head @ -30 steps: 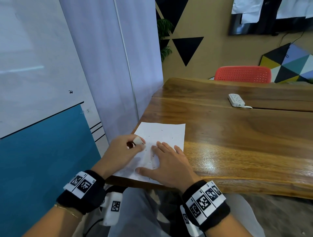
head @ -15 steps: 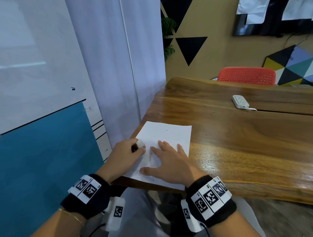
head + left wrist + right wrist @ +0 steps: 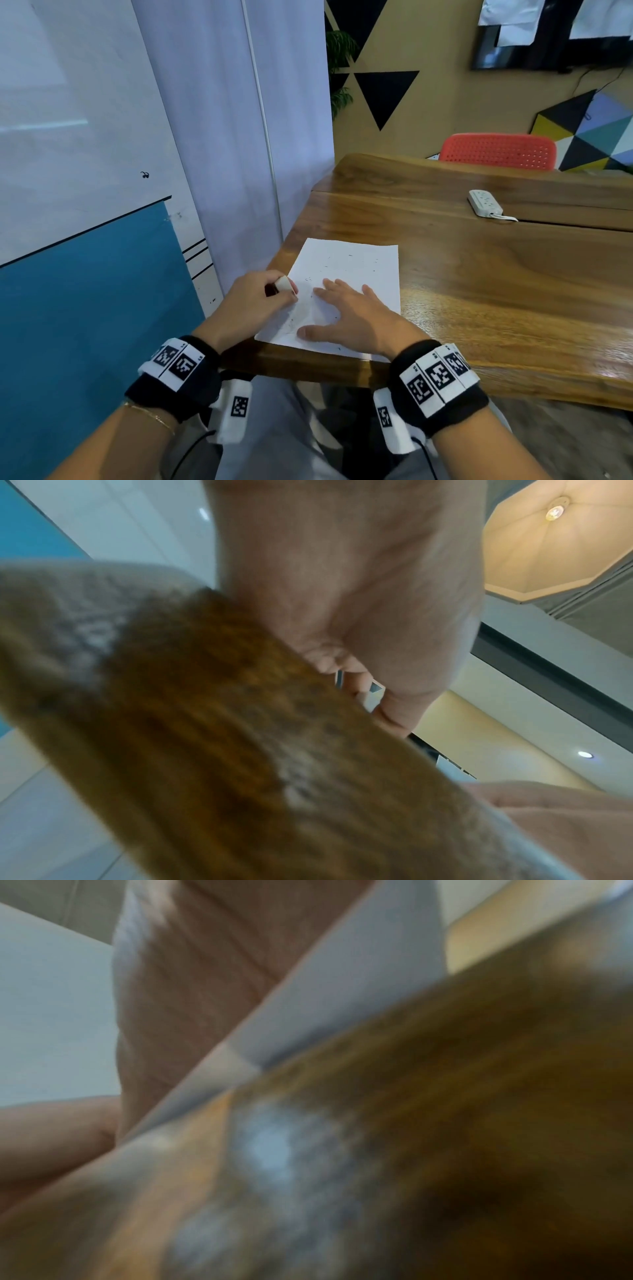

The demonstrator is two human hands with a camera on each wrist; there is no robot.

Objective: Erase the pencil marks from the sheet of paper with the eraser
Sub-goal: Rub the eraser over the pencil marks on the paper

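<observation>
table (image 3: 479, 291) edge: paper (image 3: 356, 267) | left hand (image 3: 253, 305) grips eraser (image 3: 283, 283) | right hand (image 3: 356, 318) flat

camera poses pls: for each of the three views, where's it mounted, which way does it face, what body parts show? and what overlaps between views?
Head: on the head, looking forward and down at the sheet of paper on the wooden table; shows the left hand gripping the eraser, the right hand flat on the paper.
Left wrist: under the left wrist, facing up along the palm towards the ceiling; blurred table edge.
Right wrist: under the right wrist, low at the table edge; blurred palm, paper edge.
Shared: table in all three; paper in head and right wrist.
</observation>
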